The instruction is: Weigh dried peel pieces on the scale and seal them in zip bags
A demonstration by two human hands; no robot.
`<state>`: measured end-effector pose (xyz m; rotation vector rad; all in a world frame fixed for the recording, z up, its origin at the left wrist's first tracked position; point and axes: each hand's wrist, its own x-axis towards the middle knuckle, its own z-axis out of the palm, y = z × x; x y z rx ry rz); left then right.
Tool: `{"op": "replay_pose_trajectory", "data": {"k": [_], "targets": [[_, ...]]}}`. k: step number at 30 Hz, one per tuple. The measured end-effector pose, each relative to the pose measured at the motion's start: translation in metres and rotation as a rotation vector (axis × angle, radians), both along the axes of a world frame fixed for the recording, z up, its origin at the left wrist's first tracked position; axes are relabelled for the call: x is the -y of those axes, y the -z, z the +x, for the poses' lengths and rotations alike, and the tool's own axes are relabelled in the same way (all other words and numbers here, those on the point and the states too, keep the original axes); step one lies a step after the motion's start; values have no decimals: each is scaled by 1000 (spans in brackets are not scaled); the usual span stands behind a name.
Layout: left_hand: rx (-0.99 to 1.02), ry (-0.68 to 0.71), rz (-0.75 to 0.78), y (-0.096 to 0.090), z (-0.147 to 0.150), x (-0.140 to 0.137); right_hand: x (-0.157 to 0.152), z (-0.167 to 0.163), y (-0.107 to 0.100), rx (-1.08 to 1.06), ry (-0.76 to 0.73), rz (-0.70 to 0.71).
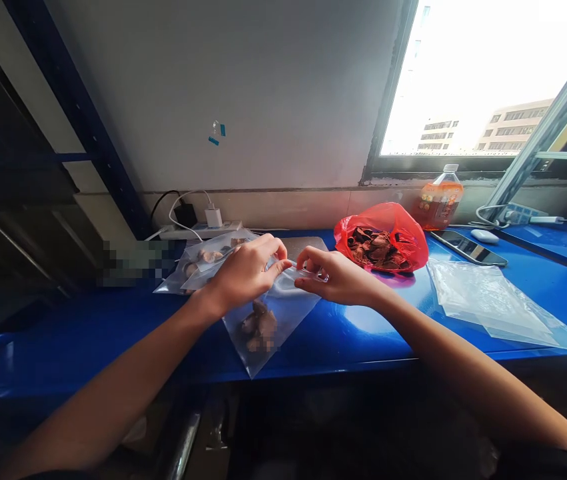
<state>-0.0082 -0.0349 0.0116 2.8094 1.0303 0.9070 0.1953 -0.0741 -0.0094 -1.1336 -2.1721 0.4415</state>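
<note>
Over the blue table [363, 340], the left hand [250, 270] and right hand [340, 275] pinch a clear bag [290, 313], grip closed, left of a red bag [388, 217].

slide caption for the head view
Left hand and right hand pinch a clear plastic bag of lumpy brown pieces at a blue table.

Left fingers [276, 269] and right fingers [312, 286] pinch a clear bag [286, 312].

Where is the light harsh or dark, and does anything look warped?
Head view: the window is washed out almost white; glare whitens the blue table near the right hand; the far left sits dark. Head view, too: blocky pixelation covers part of the held clear bag; shapes seem stretched toward the corners.
</note>
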Motion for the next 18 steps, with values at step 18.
{"op": "replay_pose_trajectory", "data": {"k": [18], "targets": [[-178,164,-292,-16,-5,6,-4,17,-11,-128,-196,-288]]}}
